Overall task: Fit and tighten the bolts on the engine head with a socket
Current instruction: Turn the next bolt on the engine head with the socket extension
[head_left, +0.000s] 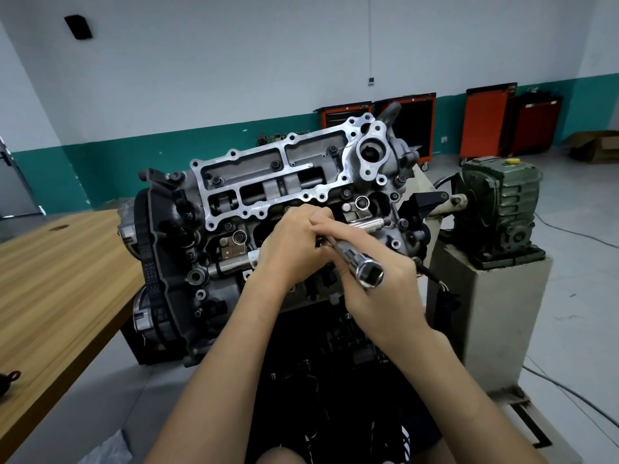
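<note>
Two hands work over one engine head (pixel 268 182). The right hand (pixel 378 296) is clamped around a single long chrome socket (pixel 358 259), whose square drive opening faces the camera just above its thumb, while the shaft runs away toward the left hand (pixel 288 242). The left hand sits at the socket's far end with its fingers curled, touching the right fingertips. Whether it pinches anything cannot be told, since its own back hides the tip and the spot beneath. Beyond both hands, three dark bolt heads (pixel 274 164) show inside the pale upper frame; others lower down are hard to count. Left of the left hand lies one wooden bench (pixel 67 262), cut off by the edge. Right of the right hand stands one green gearbox (pixel 499 209).
</note>
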